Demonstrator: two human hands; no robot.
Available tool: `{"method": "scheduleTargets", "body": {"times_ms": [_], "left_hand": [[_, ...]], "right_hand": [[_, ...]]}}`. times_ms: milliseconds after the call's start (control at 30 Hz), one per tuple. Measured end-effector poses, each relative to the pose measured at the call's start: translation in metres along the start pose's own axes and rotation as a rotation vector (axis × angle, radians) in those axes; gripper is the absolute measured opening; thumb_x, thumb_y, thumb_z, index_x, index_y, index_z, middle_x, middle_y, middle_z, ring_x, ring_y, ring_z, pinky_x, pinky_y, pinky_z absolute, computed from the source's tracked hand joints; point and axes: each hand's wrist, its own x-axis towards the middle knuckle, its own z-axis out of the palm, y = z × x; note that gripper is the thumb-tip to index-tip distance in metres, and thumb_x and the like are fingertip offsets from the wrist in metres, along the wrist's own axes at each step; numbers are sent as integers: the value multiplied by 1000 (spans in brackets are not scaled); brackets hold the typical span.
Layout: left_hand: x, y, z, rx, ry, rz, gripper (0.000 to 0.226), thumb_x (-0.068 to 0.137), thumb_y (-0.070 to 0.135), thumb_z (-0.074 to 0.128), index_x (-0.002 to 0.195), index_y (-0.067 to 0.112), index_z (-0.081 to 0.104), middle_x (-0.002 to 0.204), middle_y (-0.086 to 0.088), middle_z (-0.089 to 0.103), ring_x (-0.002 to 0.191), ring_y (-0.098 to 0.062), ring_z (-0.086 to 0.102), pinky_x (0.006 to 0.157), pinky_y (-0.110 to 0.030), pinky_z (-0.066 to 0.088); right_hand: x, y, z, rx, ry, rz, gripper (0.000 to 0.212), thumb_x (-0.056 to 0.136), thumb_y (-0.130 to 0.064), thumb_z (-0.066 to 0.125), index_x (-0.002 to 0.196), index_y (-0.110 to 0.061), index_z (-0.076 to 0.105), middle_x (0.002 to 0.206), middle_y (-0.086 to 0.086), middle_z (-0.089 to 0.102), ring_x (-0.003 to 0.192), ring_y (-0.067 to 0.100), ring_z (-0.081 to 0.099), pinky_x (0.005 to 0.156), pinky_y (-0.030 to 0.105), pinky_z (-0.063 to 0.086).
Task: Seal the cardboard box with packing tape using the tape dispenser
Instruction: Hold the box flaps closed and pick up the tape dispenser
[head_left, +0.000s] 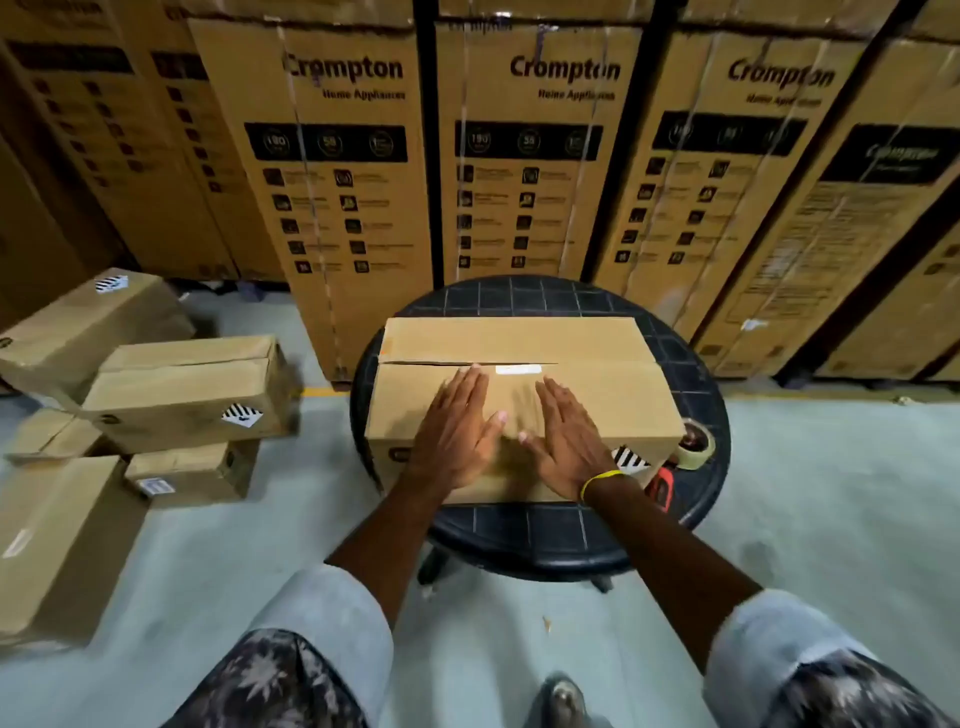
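Left hand (457, 431): palm down, fingers straight and close together, lying flat on the near top flap of the cardboard box (519, 338) at the centre of the frame; it grasps nothing.

Right hand (563, 436): same posture, flat on the same flap just beside the left hand, thumbs nearly meeting; nothing held. Yellow band (602, 480) at the wrist.

Cardboard box: plain brown, long side across the frame, standing on the round black table (545, 551) in the middle of the frame. Both top flaps are folded down. The seam runs left to right just beyond the fingertips and gapes slightly toward its left end. Small white label (518, 369) at the seam. Striped diamond label (631, 460), black and white, on the near side face at its right end. Whether tape covers the seam cannot be told.

Tape dispenser (693, 447): on the table at the box's right end, close against it; pale tape roll visible, red handle below it, partly hidden by the right wrist.

Round black table: grid-patterned top, legs partly seen beneath.

Small cartons (192, 389): several, brown, stacked and scattered on the floor (831, 493) at the left of the frame.

Tall cartons (353, 156): upright row across the top of the frame, printed "Crompton Home Appliances".

Floor: pale grey.

Sleeves (332, 623): pale, rolled up the forearms, lower frame.
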Motion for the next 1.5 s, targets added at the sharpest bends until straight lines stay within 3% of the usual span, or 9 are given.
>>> {"method": "scheduleTargets", "body": {"times_ms": [633, 800, 967, 1067, 1133, 1200, 1267, 1367, 1500], "left_hand": [[115, -28, 106, 122, -156, -125, 67, 104, 47, 21, 162, 13, 14, 170, -4, 11, 157, -18, 6, 128, -40, 4], [124, -10, 106, 171, -338, -118, 128, 75, 99, 20, 160, 8, -10, 166, -11, -22, 155, -26, -19, 127, -44, -6], [139, 9, 98, 122, -395, 36, 164, 43, 112, 34, 161, 5, -4, 169, -13, -18, 155, -25, -20, 125, -46, -4], [139, 7, 93, 85, -410, 75, 172, 34, 113, 37, 161, 3, -1, 169, -13, -14, 156, -26, -16, 125, -46, 0], [138, 3, 92, 79, -411, 115, 174, 32, 113, 38, 160, 2, 1, 170, -14, -10, 157, -28, -11, 123, -46, 1], [139, 0, 93, 78, -423, 145, 174, 33, 113, 39, 160, 1, 4, 170, -15, -6, 157, -30, -5, 122, -46, 5], [141, -2, 95, 80, -433, 147, 170, 36, 112, 40, 160, 0, 7, 170, -15, -3, 157, -31, -2, 122, -49, 10], [141, -3, 96, 68, -460, 136, 167, 39, 110, 43, 161, 2, 7, 171, -14, -2, 158, -31, 1, 121, -49, 11], [141, -1, 97, 55, -476, 123, 166, 40, 109, 46, 161, 3, 8, 171, -13, 0, 157, -32, 4, 121, -52, 14]], "right_hand": [[174, 124, 22, -143, -132, -13, 68, 103, -49, 26, 161, -15, 14, 170, 12, 7, 157, 31, 7, 128, 50, 8], [178, 131, 40, -184, -56, -2, 73, 98, -52, 26, 160, -14, 20, 169, 13, 11, 157, 33, 10, 126, 56, 14], [178, 130, 32, -139, -89, -25, 67, 101, -45, 26, 161, -16, 15, 170, 10, 2, 158, 30, 2, 128, 52, 5], [177, 146, 6, 295, -157, -20, 50, 103, -32, 48, 150, -16, 46, 164, 2, 29, 155, 17, 20, 129, 36, 13], [164, 170, -21, 651, -16, 144, 23, 97, -15, 63, 116, -19, 75, 130, -14, 68, 127, 1, 58, 112, 21, 41], [136, 207, -38, 790, 291, 445, 22, 92, -3, 68, 89, -23, 77, 89, -25, 77, 92, -7, 69, 89, 16, 51], [103, 245, -41, 838, 481, 839, 11, 91, -5, 68, 86, -13, 75, 84, -7, 79, 86, 13, 72, 85, 30, 53], [61, 289, -19, 729, 260, 1309, 24, 92, -16, 65, 102, 4, 74, 102, 28, 73, 97, 35, 67, 88, 43, 50], [21, 285, 25, 948, -144, 1449, 26, 97, -18, 58, 73, -10, 61, 70, 8, 61, 62, 22, 57, 68, 35, 54]]}}
